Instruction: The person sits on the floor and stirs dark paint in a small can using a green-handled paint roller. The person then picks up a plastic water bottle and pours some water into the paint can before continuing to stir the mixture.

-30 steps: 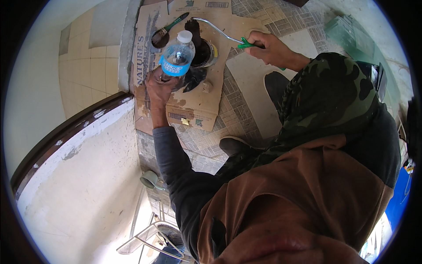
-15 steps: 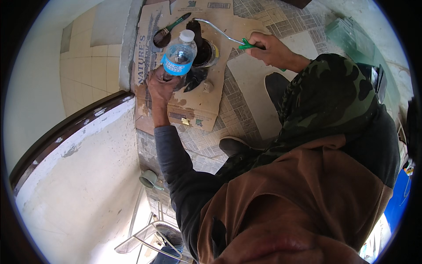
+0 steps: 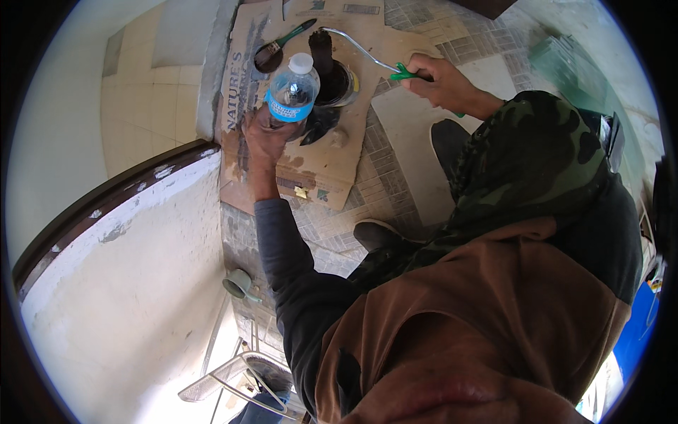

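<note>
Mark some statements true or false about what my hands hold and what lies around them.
1. The left hand holds a clear plastic bottle with a blue label. True.
2. The bottle is uncapped. False: its round white cap is on.
3. The right hand grips the green handle of a dark-coated paint roller. True.
4. The right hand also holds a brush. False: the green-handled flat paintbrush lies over the brown cardboard sheet.

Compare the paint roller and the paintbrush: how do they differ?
The paint roller is held in the right hand; the paintbrush lies on the cardboard. The roller has a long, bent metal rod; the brush, a short metal band. Both have green handles and dark heads.
</note>
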A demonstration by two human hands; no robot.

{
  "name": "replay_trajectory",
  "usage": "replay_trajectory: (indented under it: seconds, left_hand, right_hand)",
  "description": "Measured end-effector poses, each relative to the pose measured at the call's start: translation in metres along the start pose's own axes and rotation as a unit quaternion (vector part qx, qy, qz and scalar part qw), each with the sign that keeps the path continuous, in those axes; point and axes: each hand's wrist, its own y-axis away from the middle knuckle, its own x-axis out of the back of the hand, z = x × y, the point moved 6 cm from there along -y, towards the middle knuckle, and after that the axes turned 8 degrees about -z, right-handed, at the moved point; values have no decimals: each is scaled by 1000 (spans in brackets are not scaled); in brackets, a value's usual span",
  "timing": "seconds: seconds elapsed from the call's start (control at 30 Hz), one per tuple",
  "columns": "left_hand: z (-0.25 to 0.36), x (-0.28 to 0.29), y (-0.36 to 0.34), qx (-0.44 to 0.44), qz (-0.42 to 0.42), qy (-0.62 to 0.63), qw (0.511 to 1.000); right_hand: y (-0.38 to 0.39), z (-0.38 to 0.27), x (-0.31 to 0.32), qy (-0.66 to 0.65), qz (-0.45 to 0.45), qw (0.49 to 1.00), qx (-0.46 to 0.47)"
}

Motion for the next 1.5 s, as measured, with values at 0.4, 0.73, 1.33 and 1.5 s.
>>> replay_trajectory:
  seconds: [0.4,0.73,1.33,1.5]
  left_hand:
    - [25,31,15,8,125,287,950]
    - [18,25,18,13,159,339,927]
    - [-28,4,62,88,153,396,901]
    - [-57,-52,82,172,100,398,895]
  right_hand:
    - [0,1,0,-8,-3,1000,-8]
    - [1,2,-1,4,-2,1000,0]
    - [-2,5,-4,23,-4,1000,-6]
    - [-3,4,-9,17,-7,1000,8]
